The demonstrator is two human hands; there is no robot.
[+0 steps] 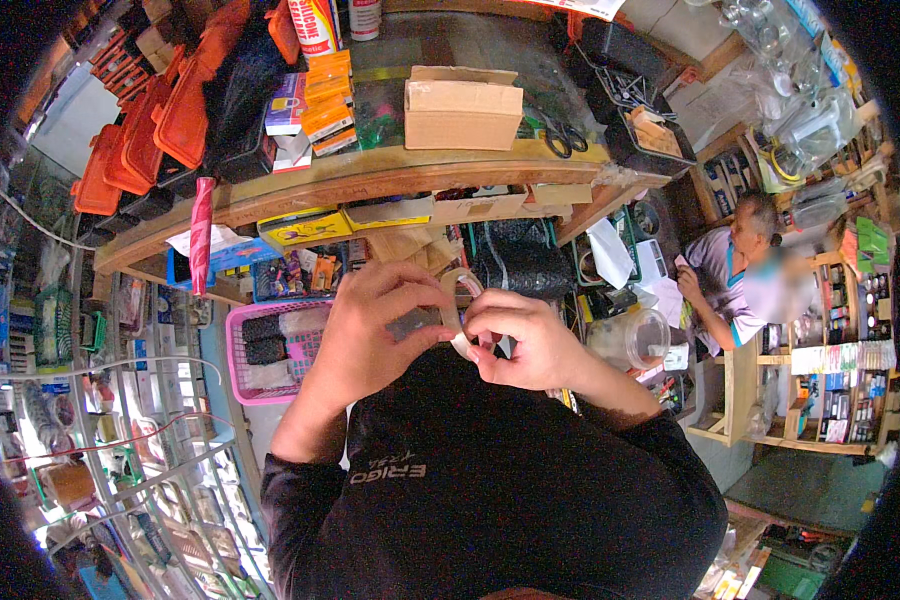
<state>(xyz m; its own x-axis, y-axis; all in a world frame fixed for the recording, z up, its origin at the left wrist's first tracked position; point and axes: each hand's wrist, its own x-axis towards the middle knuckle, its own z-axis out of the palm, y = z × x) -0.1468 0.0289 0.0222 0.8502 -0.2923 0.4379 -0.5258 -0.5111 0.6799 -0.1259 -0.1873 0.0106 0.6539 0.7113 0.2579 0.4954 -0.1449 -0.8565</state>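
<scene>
Counter (370,186), carton (462,115), pink basket (236,347); left grip (390,308) and right grip (523,338) on roll (450,302), perhaps tape.

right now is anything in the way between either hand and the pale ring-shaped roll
Nothing visible is: the left hand and the right hand both have fingers directly on the pale ring-shaped roll, one from each side.

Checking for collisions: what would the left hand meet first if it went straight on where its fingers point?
The beige ring at its grip comes first; just beyond, probably the right hand, though depth is unclear.
</scene>
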